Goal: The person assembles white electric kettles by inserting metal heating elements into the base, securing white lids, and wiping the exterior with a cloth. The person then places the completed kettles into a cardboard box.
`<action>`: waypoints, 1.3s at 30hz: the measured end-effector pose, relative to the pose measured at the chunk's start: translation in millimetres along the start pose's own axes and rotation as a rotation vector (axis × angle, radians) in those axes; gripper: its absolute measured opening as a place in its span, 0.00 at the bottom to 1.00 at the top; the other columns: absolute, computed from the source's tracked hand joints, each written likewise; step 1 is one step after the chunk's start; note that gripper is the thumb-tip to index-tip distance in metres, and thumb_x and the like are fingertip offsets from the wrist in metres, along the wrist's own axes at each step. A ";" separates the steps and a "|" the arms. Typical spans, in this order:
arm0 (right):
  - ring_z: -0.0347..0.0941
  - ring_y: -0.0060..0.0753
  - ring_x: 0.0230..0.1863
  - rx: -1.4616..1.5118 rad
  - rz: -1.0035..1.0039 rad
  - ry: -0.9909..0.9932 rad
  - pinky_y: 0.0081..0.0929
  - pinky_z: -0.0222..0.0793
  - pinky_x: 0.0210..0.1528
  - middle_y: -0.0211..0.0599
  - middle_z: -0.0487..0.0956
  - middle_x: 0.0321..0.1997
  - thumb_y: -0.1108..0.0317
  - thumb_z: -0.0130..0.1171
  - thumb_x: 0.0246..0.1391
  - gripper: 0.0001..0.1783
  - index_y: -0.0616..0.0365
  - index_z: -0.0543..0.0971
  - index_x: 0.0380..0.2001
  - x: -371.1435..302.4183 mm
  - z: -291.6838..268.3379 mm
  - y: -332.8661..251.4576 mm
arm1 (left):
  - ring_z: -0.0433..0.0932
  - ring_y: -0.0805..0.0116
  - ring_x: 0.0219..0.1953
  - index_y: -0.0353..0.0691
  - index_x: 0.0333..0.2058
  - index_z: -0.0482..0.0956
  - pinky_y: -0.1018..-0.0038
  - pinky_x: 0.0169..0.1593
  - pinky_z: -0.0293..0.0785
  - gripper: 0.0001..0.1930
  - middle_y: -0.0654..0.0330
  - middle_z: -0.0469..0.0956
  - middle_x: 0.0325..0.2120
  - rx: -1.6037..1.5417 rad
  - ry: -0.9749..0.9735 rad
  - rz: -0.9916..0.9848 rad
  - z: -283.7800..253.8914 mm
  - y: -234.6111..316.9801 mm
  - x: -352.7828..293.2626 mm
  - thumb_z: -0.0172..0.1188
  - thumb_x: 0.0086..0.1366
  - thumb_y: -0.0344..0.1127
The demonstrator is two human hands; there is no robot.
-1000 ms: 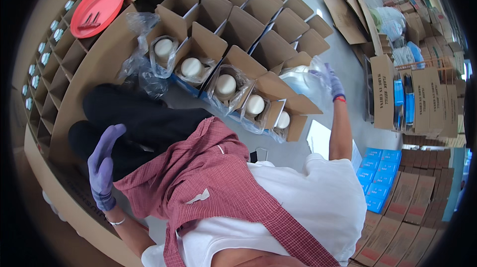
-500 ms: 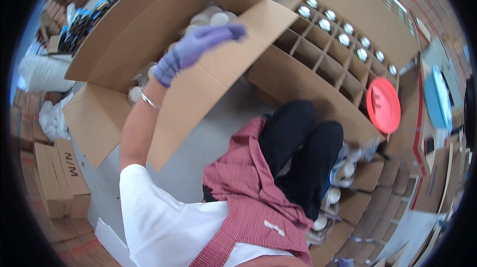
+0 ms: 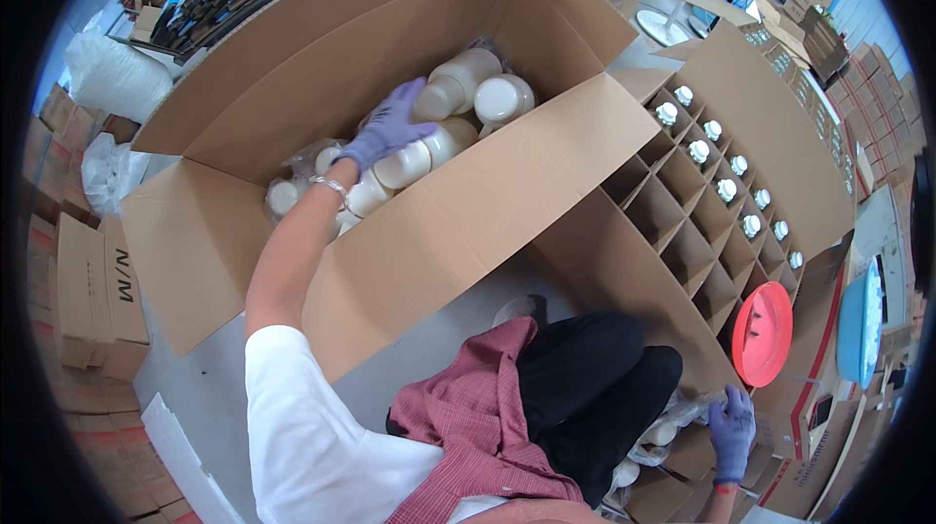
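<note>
My left hand [image 3: 387, 124], in a purple glove, reaches into a large open cardboard box [image 3: 458, 197]. Its fingers are stretched out against a milky white plastic bottle [image 3: 458, 80], one of several lying in a loose pile there. Beside that hand is another white-lidded bottle [image 3: 403, 165]. At the lower right, my right hand [image 3: 731, 434], gloved in purple too, is open with its fingers apart. It is next to a crumpled clear plastic bag [image 3: 682, 415] and below a red plastic dish [image 3: 762, 334].
A divided carton [image 3: 673, 232] at the right holds white-capped bottles [image 3: 698, 152] in its far cells. Beyond it stands a blue basin [image 3: 858, 324]. Stacked cartons [image 3: 83, 290] line the left, and a white-lidded bottle [image 3: 626, 472] lies by my knees.
My left hand has come down from above the box flap onto the bottles inside. My right hand has come into view at the lower right. The view has shifted.
</note>
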State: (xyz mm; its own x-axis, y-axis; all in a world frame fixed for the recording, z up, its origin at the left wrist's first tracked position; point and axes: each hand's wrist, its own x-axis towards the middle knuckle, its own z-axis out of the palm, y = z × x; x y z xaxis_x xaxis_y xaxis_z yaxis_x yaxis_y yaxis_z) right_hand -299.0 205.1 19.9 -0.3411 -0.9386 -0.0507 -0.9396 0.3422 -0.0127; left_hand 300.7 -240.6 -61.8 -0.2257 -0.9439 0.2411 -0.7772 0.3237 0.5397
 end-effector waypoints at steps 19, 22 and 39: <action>0.49 0.50 0.76 1.432 -0.265 0.181 0.37 0.54 0.71 0.42 0.51 0.77 0.65 0.65 0.54 0.50 0.53 0.49 0.74 141.1 -27.8 -205.8 | 0.65 0.48 0.59 0.42 0.60 0.57 0.56 0.62 0.66 0.44 0.49 0.62 0.57 -0.325 0.690 0.592 -9.7 207.3 -47.3 0.75 0.48 0.32; 0.56 0.44 0.73 2.130 -0.311 0.113 0.45 0.64 0.66 0.42 0.54 0.76 0.36 0.48 0.63 0.44 0.48 0.53 0.73 140.8 -46.9 -191.5 | 0.67 0.45 0.58 0.44 0.60 0.56 0.54 0.61 0.66 0.46 0.47 0.64 0.57 -0.201 0.498 1.063 -3.7 240.7 -100.2 0.77 0.46 0.35; 0.53 0.41 0.73 1.606 -0.429 0.077 0.38 0.53 0.72 0.39 0.63 0.69 0.69 0.65 0.51 0.35 0.58 0.69 0.64 37.4 19.3 -112.0 | 0.69 0.66 0.58 0.39 0.65 0.55 0.69 0.61 0.69 0.30 0.52 0.68 0.57 -1.245 -0.433 -0.086 115.8 371.1 -173.9 0.57 0.70 0.37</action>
State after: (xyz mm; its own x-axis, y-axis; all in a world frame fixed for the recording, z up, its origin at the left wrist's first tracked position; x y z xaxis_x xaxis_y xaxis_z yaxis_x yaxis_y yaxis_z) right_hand -206.0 132.5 0.1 -0.1294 -0.9531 0.2735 0.0084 -0.2769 -0.9609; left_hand -16.4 36.1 3.1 -0.5520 -0.8336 0.0186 0.2052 -0.1142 0.9720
